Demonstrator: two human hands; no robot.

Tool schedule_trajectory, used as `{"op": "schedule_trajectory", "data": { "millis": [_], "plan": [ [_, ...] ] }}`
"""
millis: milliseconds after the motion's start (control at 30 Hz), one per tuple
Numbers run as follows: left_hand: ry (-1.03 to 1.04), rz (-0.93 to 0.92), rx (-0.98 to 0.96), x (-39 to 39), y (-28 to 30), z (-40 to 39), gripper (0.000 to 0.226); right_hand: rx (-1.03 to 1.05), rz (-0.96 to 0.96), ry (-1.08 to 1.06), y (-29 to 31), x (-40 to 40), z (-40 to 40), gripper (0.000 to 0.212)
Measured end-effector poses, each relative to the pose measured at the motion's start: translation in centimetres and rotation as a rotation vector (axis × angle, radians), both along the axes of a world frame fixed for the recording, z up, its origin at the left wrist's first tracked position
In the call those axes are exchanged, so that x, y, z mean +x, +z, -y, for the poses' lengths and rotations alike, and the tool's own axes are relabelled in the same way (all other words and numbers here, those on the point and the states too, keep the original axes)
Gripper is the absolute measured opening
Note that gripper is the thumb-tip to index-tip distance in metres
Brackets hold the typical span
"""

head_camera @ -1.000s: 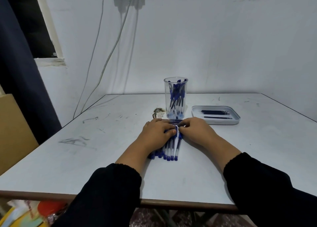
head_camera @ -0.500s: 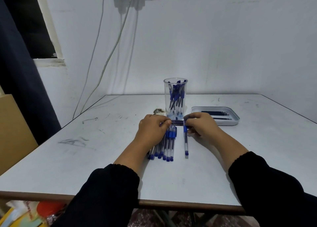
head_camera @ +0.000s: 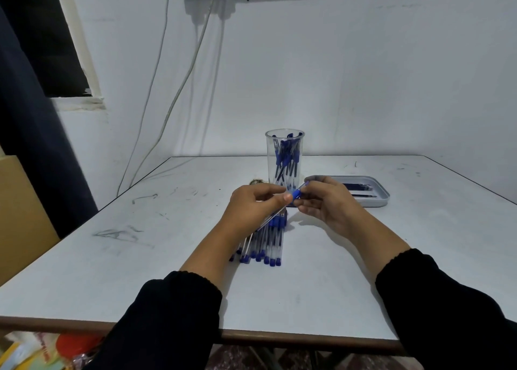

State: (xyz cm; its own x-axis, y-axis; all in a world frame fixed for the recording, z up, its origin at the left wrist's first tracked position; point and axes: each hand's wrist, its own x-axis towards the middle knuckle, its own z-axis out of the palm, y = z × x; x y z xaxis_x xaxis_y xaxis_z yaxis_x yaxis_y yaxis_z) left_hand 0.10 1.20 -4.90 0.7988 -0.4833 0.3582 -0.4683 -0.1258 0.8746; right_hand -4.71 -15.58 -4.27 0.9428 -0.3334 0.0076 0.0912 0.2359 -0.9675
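My left hand and right hand pinch one clear-barrelled blue pen, tilted, above the white table. Row of matching pens lies beneath; clear plastic cup of pens behind.

Clear glass beside grey tray

Dim, cool light from above; soft shadows under the hands, edges curve with wide-angle distortion, slight softness.

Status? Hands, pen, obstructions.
Hands: left hand grips the pen by the barrel, right hand pinches its blue cap end. Pen held above the row of pens on the table. Nothing in the way.
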Motion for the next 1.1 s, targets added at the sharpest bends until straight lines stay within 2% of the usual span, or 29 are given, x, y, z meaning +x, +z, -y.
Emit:
{"op": "schedule_trajectory", "data": {
  "millis": [100,167,300,367,433,533,633,700,800,867,1100],
  "plan": [
    [0.074,0.051,0.09,0.2,-0.1,-0.2,0.027,-0.007,0.027,0.021,0.1,-0.1,0.0,0.018],
    [0.111,0.169,0.151,0.3,-0.2,-0.3,0.025,0.0,0.052,0.037,0.1,-0.1,0.1,0.018],
    [0.308,0.676,0.462,0.9,-0.5,-0.3,0.023,-0.023,0.082,0.105,0.0,-0.2,0.2,0.014],
    [0.374,0.786,0.527,1.3,-0.7,-0.4,0.025,-0.08,0.071,0.119,-0.1,-0.2,0.2,0.01],
    [0.351,0.8,0.516,1.5,-1.0,-0.5,0.027,-0.173,0.05,0.127,-0.3,-0.2,0.3,0.008],
    [0.299,0.828,0.514,1.3,-1.1,-0.4,0.029,-0.303,0.023,0.164,-0.4,-0.4,0.7,0.018],
    [0.301,0.879,0.52,1.4,-1.2,-0.4,0.023,-0.436,-0.004,0.177,-0.4,-0.5,1.1,0.019],
    [0.282,0.847,0.558,1.2,-1.2,-0.2,0.019,-0.506,-0.002,0.161,-0.5,-0.5,1.0,0.019],
    [0.269,0.769,0.539,0.9,-1.2,-0.1,0.024,-0.53,0.049,0.115,-0.6,-0.4,0.8,0.016],
    [0.275,0.803,0.517,0.9,-1.3,-0.1,0.03,-0.578,0.079,0.088,-0.6,-0.4,0.6,0.013],
    [0.366,0.898,0.532,1.0,-1.2,-0.1,0.024,-0.651,0.125,0.064,-0.5,-0.3,0.6,0.012]
  ]
}}
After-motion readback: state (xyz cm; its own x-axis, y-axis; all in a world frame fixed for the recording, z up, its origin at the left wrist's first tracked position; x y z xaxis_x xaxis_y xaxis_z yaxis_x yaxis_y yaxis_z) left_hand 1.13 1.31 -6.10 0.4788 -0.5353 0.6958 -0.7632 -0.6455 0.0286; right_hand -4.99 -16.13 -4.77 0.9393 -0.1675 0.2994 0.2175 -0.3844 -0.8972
